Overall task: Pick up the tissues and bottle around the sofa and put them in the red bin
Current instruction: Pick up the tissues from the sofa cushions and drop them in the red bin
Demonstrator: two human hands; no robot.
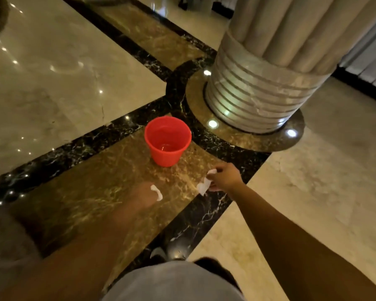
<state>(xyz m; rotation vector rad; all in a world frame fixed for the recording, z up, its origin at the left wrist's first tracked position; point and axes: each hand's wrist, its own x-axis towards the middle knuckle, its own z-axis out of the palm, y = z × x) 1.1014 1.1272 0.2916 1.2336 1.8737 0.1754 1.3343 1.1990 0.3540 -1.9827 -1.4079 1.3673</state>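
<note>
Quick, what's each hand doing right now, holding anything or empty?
Left hand: blurred, closed on a white tissue.
Right hand: closed on another white tissue, short of the red bin.

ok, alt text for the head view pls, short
Looking down, a person's right hand and blurred left hand each hold a white tissue short of an upright red bin on a polished marble floor. A fluted stone column stands behind the bin; no bottle shows.
</note>
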